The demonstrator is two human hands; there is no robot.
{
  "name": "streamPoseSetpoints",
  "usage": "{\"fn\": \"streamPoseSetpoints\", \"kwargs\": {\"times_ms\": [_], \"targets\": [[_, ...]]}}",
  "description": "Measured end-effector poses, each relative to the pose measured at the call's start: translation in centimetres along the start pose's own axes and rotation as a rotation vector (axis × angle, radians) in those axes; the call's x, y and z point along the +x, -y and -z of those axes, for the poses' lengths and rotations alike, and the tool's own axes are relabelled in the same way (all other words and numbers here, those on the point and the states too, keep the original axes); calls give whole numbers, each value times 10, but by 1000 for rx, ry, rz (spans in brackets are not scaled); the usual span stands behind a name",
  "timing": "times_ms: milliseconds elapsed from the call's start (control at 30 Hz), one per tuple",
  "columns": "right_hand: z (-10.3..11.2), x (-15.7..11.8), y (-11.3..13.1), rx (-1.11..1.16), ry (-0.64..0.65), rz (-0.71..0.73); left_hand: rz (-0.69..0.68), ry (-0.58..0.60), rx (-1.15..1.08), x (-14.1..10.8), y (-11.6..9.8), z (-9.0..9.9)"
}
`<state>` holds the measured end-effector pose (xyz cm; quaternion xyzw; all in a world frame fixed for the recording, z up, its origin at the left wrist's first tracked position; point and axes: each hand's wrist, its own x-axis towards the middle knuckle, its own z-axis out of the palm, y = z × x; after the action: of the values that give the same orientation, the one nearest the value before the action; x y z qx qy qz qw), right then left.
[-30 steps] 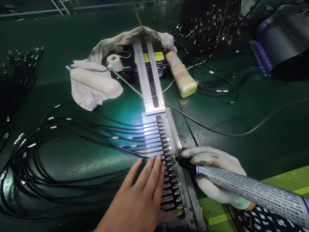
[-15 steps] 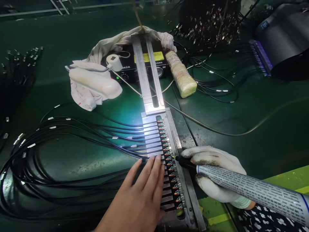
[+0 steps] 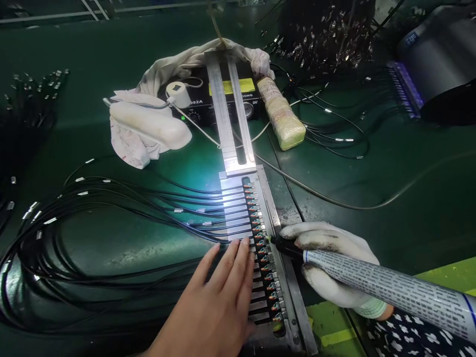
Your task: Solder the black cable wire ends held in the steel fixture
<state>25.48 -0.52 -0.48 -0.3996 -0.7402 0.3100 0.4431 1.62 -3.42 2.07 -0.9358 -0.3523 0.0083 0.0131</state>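
Note:
A metal fixture (image 3: 270,198) runs lengthwise before me, with black cables (image 3: 201,229) lying side by side in its slots. Their stripped ends, with small coloured wires and metal connectors (image 3: 265,259), line its right part. My left hand (image 3: 223,292) is bare and lies flat over the cables, fingers stretched out, fingertips beside the connector row. My right hand (image 3: 334,263), in a soiled white glove, closes around a dispensing pen (image 3: 372,285) with a black front and a grey printed barrel. Its yellow-green tip is at a connector near the middle of the row; contact cannot be made out.
Behind the fixture stands a black control box (image 3: 197,111) with a cloth draped over it. A white padded piece (image 3: 150,124) and a film-wrapped block (image 3: 284,121) flank it. A dark machine (image 3: 439,64) with purple light is at right. Cable bundles (image 3: 33,104) lie left.
The dispensing pen's tip has shifted very slightly up along the connector row. My left hand stays in place. The whole view has moved a little.

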Motion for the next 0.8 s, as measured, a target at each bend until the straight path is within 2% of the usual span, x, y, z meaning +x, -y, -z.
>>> {"fn": "streamPoseSetpoints", "kwargs": {"times_ms": [500,667,800], "targets": [[0,2,0,-21,6,7,0,-8,-1,1,0,-1],[7,-4,8,3,-19,60,-2,3,-2,-1,-2,-4],[8,-11,15,19,-45,31,-1,19,-6,-4,-4,-4]]}}
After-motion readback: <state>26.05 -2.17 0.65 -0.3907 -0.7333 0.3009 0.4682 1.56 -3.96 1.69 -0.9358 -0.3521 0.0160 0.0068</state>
